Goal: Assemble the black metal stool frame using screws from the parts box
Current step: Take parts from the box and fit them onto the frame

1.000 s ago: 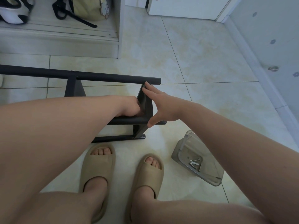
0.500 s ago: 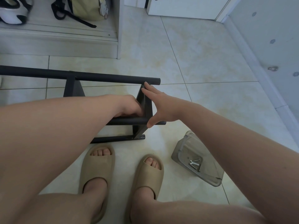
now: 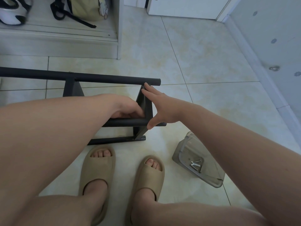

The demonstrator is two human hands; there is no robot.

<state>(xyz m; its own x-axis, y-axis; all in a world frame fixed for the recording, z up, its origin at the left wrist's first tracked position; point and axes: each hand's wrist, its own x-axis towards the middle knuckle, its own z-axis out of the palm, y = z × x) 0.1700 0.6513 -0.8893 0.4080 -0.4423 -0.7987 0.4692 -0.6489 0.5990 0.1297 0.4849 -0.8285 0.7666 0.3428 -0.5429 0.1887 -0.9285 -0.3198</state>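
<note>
Right hand [image 3: 161, 103] flat on frame [image 3: 114, 79] end plate, fingers straight, no grip. Left hand [image 3: 127, 110] tucked behind plate, grip hidden, can't tell. Risk: frame skids on floor [image 3: 195, 54], holes misalign.

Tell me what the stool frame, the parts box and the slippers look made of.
Stool frame: likely metal, matte black coating; thin round tubes, flat plates.
Parts box: clear, slightly smoky plastic; the spanner shows through.
Slippers: probably moulded foam, matte beige, thick, seamless.
</note>
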